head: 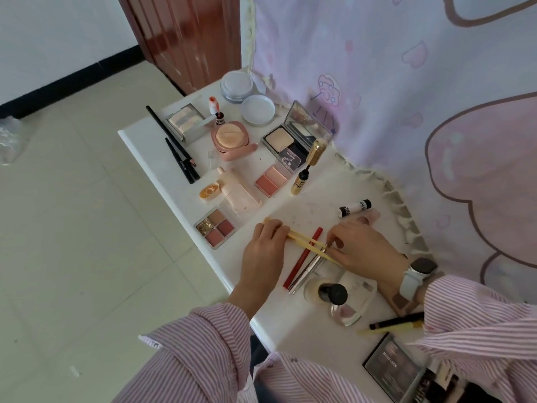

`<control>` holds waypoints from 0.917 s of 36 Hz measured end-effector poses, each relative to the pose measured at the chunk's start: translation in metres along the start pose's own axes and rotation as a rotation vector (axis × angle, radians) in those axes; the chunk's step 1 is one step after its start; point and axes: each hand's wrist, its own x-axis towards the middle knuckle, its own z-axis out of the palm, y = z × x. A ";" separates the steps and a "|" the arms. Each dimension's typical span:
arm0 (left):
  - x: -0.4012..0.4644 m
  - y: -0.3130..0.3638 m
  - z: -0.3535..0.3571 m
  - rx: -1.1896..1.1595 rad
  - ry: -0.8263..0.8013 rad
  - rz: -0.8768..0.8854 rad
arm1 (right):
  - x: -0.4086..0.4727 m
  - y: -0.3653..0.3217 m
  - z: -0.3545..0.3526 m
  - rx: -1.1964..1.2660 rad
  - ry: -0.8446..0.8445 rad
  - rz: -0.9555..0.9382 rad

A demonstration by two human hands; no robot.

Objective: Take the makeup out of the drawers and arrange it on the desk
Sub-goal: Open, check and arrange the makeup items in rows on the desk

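Yellow sticks (302, 239): thin pair crossing the red pencil (303, 257), centre of the white desk (162, 170).
Left hand (266, 245): fingers curled round their 10 o'clock end.
Right hand (363, 248): pinches their 4 o'clock end.
Eyeshadow quad (215, 228): 9 o'clock of the left hand.

The left hand (266, 245) and right hand (363, 247) are each pinching an end of thin yellow sticks (305, 242) over the white desk (290, 324). The sticks are crossing above a red pencil (302, 258) lying beside a silver tube (308, 267). Open palettes (216, 229) and compacts are sitting farther back.
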 end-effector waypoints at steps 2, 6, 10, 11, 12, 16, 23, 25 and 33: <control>0.000 0.000 0.000 0.006 0.014 -0.008 | 0.000 -0.002 0.001 -0.034 0.013 0.003; 0.000 0.004 0.001 0.014 0.035 -0.020 | 0.002 -0.007 0.001 0.013 0.000 0.083; -0.007 0.002 0.000 0.039 0.025 0.035 | 0.007 -0.005 0.001 0.141 0.010 0.202; -0.009 0.000 0.000 0.055 0.017 0.047 | 0.008 -0.005 0.001 0.170 0.016 0.215; -0.010 -0.001 0.000 0.073 0.006 0.051 | 0.010 -0.006 0.001 0.196 0.024 0.221; -0.006 -0.002 -0.002 0.127 -0.027 0.020 | 0.019 -0.014 0.000 0.262 0.095 0.174; 0.001 0.004 -0.002 0.187 -0.091 -0.038 | 0.026 -0.019 -0.002 0.242 0.146 0.107; -0.001 0.004 -0.004 0.147 -0.085 -0.050 | 0.022 -0.016 -0.003 0.172 0.209 0.018; -0.010 0.003 -0.006 0.022 -0.038 -0.086 | 0.020 -0.009 0.004 -0.148 0.198 -0.203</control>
